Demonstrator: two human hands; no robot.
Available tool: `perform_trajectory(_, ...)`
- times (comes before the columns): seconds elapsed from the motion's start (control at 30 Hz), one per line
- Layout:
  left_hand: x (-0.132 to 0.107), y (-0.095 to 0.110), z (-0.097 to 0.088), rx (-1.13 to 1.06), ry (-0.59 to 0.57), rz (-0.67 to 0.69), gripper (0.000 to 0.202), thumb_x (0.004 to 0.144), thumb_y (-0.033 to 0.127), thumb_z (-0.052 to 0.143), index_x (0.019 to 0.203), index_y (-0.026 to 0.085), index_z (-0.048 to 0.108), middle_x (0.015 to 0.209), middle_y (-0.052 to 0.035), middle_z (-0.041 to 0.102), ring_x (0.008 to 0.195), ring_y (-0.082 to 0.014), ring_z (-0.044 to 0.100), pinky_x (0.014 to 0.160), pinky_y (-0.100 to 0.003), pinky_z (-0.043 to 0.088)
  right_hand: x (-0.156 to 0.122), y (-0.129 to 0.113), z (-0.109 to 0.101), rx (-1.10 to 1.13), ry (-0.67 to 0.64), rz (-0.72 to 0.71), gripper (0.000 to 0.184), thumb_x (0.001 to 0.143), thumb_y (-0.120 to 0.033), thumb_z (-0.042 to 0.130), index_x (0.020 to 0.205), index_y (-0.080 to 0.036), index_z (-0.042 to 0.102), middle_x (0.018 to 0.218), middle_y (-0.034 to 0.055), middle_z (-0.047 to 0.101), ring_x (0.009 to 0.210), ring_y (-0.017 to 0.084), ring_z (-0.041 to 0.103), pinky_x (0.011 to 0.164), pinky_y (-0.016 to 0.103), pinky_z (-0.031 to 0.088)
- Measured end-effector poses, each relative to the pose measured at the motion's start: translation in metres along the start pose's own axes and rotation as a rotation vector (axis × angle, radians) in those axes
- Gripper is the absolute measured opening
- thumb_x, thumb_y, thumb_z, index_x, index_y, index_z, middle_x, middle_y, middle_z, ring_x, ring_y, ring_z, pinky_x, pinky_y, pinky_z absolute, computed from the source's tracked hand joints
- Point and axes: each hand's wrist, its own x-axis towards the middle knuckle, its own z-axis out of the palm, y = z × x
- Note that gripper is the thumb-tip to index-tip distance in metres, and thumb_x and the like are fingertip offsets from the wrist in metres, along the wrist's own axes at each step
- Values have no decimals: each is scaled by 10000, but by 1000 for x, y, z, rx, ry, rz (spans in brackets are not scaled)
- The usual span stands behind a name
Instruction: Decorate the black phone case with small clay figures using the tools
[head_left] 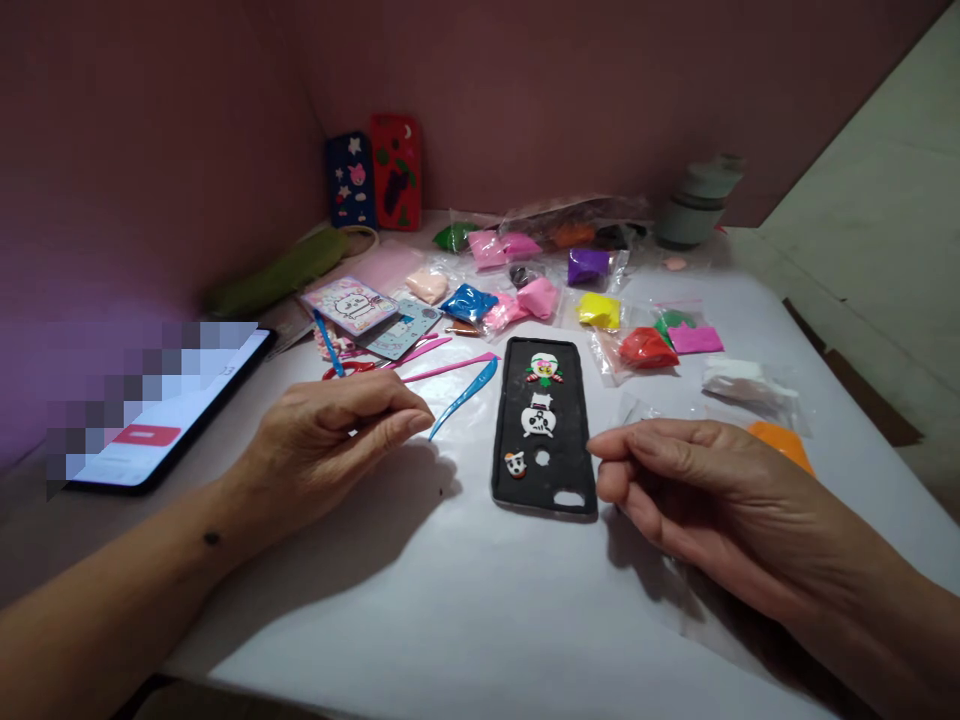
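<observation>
A black phone case (546,430) lies on the white table (450,600) between my hands, with three small clay figures stuck on it. My left hand (337,440) rests left of the case, fingers pressed together around a thin blue tool (328,345) that sticks up behind it. My right hand (697,490) hovers just right of the case's lower end, fingers curled and pinched together; what they hold, if anything, is hidden.
Several bags of coloured clay (600,310) lie behind the case. Blue and pink modelling tools (465,395) lie beside my left hand. A lit phone (165,415) sits at the left. Two decorated cases (375,175) lean on the wall. A grey container (697,205) stands back right.
</observation>
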Motion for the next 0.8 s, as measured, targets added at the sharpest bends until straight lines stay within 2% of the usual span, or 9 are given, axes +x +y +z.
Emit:
perform_trajectory(0.2,0,0,0,4,-13,-4,195,885,309,528,753,208,629,681,41,640,588,-79,575,566,-164,404,0,0,-1,33,18,20,96,736,-228,726,771,-152,773,683,84,724,495,95,579,396,137,435)
perform_trajectory(0.4,0,0,-1,4,0,15,176,881,288,537,753,209,627,672,50,633,587,-68,572,559,-158,395,1,-1,-1,30,-5,23,117,737,-247,731,771,-144,774,666,83,723,479,80,570,398,122,428)
perform_trajectory(0.57,3,3,-2,4,-17,-24,217,884,299,517,732,191,628,657,33,631,579,-77,563,554,-171,394,-2,1,2,-51,-59,0,158,756,-286,734,790,-136,770,677,79,730,421,34,518,383,85,405)
perform_trajectory(0.7,4,7,-1,-43,-22,-42,219,880,270,515,726,170,635,657,23,634,592,-78,555,566,-170,391,-8,-3,8,-143,29,5,174,683,-310,799,753,-154,774,653,67,720,457,56,550,368,78,411)
perform_trajectory(0.8,3,7,0,-96,4,-122,232,867,268,532,698,148,637,625,22,609,558,-71,519,534,-170,367,-17,-7,10,-192,117,70,213,600,-355,846,711,-187,775,637,59,715,468,75,571,393,102,457)
